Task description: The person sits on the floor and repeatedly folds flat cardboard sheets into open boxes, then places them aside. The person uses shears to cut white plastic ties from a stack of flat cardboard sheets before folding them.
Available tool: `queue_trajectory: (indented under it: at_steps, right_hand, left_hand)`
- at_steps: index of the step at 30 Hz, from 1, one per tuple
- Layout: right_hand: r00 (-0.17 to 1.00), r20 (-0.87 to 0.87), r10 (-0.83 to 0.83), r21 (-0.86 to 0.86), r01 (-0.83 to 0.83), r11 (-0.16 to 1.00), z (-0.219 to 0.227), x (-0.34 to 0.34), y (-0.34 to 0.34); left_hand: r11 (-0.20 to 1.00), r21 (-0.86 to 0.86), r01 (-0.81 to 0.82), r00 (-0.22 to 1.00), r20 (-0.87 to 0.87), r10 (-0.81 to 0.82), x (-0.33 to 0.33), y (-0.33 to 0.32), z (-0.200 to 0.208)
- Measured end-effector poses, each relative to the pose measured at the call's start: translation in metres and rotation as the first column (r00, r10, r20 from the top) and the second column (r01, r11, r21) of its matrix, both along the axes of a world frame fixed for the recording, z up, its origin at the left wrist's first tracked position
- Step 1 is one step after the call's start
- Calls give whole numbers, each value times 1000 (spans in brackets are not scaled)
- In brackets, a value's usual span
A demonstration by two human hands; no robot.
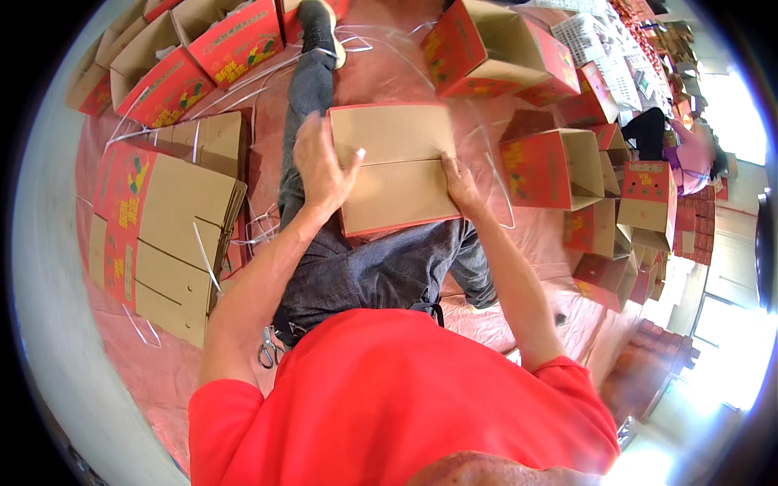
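Note:
A cardboard box (395, 190) rests over my legs, its brown flaps folded flat with a seam across the middle and red showing along its edges. My left hand (327, 172) lies against the box's left side, thumb on the flaps and fingers slightly blurred along the edge. At the opposite side, my right hand (461, 186) grips the edge with its thumb on top. What is under the flaps is hidden.
Flattened cartons (174, 235) are stacked at my left, near scissors (267, 348) on the floor. Open red boxes stand far left (235, 44) and at right (539, 170). White straps (263, 223) lie loose. Another person (685, 154) is at far right, near white baskets (587, 40).

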State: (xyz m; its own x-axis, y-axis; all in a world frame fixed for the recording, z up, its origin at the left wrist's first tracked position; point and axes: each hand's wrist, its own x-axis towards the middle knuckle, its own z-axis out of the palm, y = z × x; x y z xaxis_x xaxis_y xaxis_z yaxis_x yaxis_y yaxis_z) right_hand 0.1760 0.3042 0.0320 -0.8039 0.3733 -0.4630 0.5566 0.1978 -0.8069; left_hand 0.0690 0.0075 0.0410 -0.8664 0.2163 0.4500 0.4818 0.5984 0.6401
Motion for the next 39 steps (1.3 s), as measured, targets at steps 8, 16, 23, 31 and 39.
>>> queue_trajectory:
  at_steps: [8, 16, 23, 31, 39]
  right_hand:
    - [957, -285, 50, 93, -25, 995, 62, 4, -3]
    - [761, -494, 420, 548, -103, 830, 105, 42, 21]
    - [923, -380, -58, 216, 150, 965, 53, 114, 78]
    - [893, -437, -113, 173, 206, 963, 73, 19, 46]
    - [971, 208, 116, 643, -225, 732, 83, -33, 5]
  left_hand:
    - [888, 381, 256, 880, 288, -377, -28, -3, 72]
    - [786, 239, 570, 800, -379, -465, -19, -15, 118]
    - [715, 346, 607, 612, 370, -699, 47, -81, 19]
    - [886, 396, 241, 835, 381, -397, -10, -4, 6]
    - [957, 179, 226, 923, 275, -270, 29, 15, 6]
